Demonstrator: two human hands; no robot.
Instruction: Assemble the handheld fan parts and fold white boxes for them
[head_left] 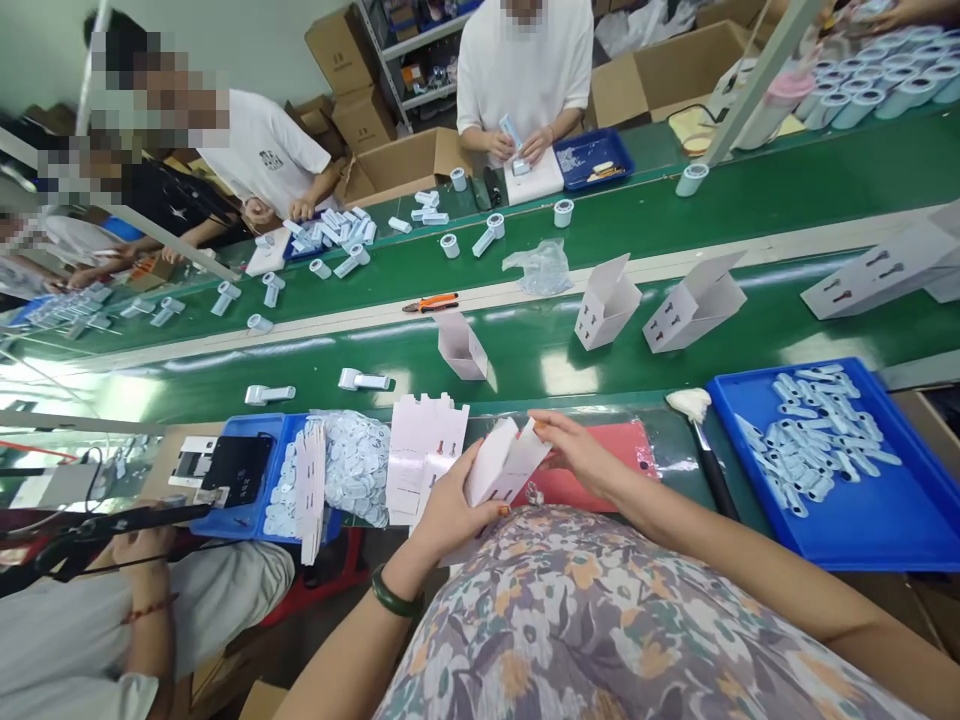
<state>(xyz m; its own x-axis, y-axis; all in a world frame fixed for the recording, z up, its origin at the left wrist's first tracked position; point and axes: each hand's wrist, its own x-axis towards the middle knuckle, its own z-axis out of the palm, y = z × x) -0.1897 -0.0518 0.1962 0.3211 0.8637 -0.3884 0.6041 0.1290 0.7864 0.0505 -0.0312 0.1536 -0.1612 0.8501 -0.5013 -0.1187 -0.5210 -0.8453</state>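
Over the near edge of the green belt (750, 350), straight ahead of my body, I hold one white cardboard carton (501, 465), part folded, its long axis tilted from lower left toward 2 o'clock. My left hand (454, 505) cups its lower side, the fingers (487, 512) closed around it. My right hand (577, 450) grips its upper end, the fingertips (537, 425) pressed on the top edge. A green bangle (394, 590) circles my left wrist.

Just beside the carton at 9 o'clock lies one stack of flat cartons (424, 460). Farther along at 9 o'clock sits one blue tray (240, 490), holding a heap of small white round pieces (352, 465) and an upright stack of flat cartons (311, 490). At 3 o'clock are one red mat (600, 480), one white-bristled brush (688, 405), and a second blue tray (832, 470) heaped with pale blue pieces (810, 440).

On the belt, four folded cartons (606, 300) stand between 12 and 2 o'clock, with one pair of orange-handled pliers (430, 303) at 12 o'clock and two white devices (364, 380) at 11 o'clock.
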